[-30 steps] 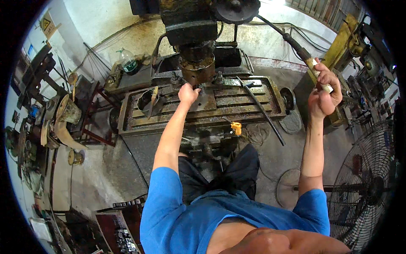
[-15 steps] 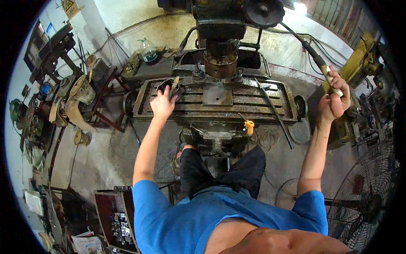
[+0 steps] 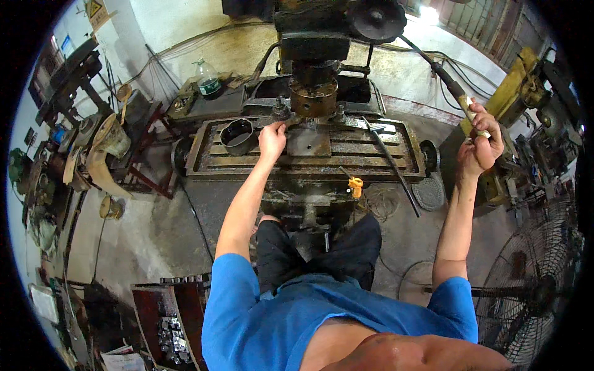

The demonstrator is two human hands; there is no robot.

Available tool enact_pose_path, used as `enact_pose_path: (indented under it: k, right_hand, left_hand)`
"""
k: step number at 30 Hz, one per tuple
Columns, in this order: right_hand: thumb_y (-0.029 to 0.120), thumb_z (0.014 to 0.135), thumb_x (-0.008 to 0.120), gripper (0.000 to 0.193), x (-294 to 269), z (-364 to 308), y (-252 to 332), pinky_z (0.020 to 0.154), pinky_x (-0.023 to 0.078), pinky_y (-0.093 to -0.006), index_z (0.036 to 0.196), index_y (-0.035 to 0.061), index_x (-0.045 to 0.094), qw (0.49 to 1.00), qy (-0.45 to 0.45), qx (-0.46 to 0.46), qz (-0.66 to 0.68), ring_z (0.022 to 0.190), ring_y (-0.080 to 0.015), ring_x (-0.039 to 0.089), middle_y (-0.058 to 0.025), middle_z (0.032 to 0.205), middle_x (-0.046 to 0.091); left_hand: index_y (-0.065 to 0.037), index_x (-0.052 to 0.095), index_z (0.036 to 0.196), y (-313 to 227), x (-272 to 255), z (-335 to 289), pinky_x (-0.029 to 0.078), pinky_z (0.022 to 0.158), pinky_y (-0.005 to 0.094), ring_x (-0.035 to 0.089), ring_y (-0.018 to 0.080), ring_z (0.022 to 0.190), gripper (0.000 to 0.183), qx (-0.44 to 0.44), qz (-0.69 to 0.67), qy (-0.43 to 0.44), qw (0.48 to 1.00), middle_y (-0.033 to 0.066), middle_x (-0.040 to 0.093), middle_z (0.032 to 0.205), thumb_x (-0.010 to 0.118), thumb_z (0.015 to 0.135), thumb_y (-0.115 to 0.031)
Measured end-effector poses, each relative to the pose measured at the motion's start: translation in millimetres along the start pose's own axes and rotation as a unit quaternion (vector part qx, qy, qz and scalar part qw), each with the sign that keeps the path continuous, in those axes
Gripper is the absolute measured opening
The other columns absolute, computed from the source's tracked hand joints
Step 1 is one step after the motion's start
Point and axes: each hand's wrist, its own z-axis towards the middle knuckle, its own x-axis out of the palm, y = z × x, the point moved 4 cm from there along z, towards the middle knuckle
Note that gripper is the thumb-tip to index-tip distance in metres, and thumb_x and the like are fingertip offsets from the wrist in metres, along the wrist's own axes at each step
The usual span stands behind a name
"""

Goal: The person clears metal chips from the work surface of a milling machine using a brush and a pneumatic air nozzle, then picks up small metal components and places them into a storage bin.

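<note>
My right hand (image 3: 481,142) is wrapped round the pale, wrapped end of a long lever (image 3: 456,89) that comes down from the machine head. My left hand (image 3: 272,141) is over the slotted machine table (image 3: 241,159), fingers pinched together; what they hold, if anything, is hidden. Just left of it stands a round, dark, open tin (image 3: 240,143). On its other side a flat metal plate (image 3: 309,143) with a small hole lies below the round spindle head (image 3: 314,98).
A long bar (image 3: 396,166) leans across the table's right side. A yellow air blow gun (image 3: 355,187) hangs at the front edge. A large caged fan (image 3: 526,284) stands at lower right, a bin of metal parts (image 3: 173,337) at lower left. A clear bottle (image 3: 208,79) stands behind.
My left hand has moved right, from over the tin to beside the plate. The yellowish stick seen at the tin no longer shows there. My right hand stays on the lever; the view shifted slightly.
</note>
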Motion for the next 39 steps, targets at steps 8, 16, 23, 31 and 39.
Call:
enact_pose_path:
  k: [8,16,23,31,39]
  right_hand:
    - [0.006,0.053,0.040,0.019,0.0,-10.3,-3.6,0.096,0.027,-0.0538,0.067,-0.0029,0.048,0.999,-0.032,-0.004,0.002,0.087,-0.0305,0.051,-0.0116,0.071,0.047]
    - [0.010,0.055,0.044,0.017,-1.9,-23.2,-5.0,0.098,0.026,-0.0521,0.066,-0.0017,0.047,0.999,-0.028,0.015,-0.003,0.086,-0.0300,0.050,-0.0109,0.071,0.047]
    - [0.010,0.051,0.042,0.017,-5.4,-33.7,-12.3,0.098,0.025,-0.0529,0.063,-0.0013,0.046,0.999,-0.037,0.019,0.001,0.085,-0.0297,0.051,-0.0120,0.068,0.047]
    - [0.009,0.059,0.046,0.010,-10.6,-46.7,-18.9,0.101,0.021,-0.0528,0.065,0.0006,0.048,0.999,0.007,0.016,0.030,0.092,-0.0306,0.051,-0.0098,0.072,0.049]
    - [0.010,0.059,0.046,0.011,-8.8,-55.4,-21.4,0.099,0.024,-0.0535,0.063,-0.0008,0.047,1.000,0.012,0.007,0.023,0.089,-0.0312,0.051,-0.0093,0.067,0.048]
  left_hand:
    - [-0.006,0.066,0.089,-2.6,38.6,4.6,0.047,0.069,0.0384,0.061,0.0334,0.078,0.019,-0.014,-0.006,0.017,1.000,0.0173,0.062,0.079,0.055,0.079,-0.018]
    - [-0.005,0.065,0.091,5.4,33.4,1.9,0.047,0.068,0.0354,0.062,0.0301,0.077,0.019,-0.030,-0.008,0.067,0.997,0.0155,0.064,0.079,0.055,0.078,-0.014]
    - [0.000,0.064,0.091,25.6,19.9,-14.9,0.047,0.068,0.0336,0.063,0.0278,0.077,0.020,-0.031,-0.072,0.102,0.992,0.0173,0.064,0.081,0.055,0.078,-0.014]
    - [-0.001,0.063,0.093,-6.7,-17.6,-30.6,0.047,0.068,0.0326,0.063,0.0262,0.076,0.021,0.001,-0.064,0.092,0.994,0.0171,0.064,0.082,0.053,0.080,-0.014]
    - [0.000,0.063,0.092,3.0,-7.1,-37.3,0.044,0.055,0.0316,0.059,0.0212,0.059,0.019,-0.017,-0.056,0.105,0.993,0.0133,0.060,0.067,0.054,0.081,-0.013]
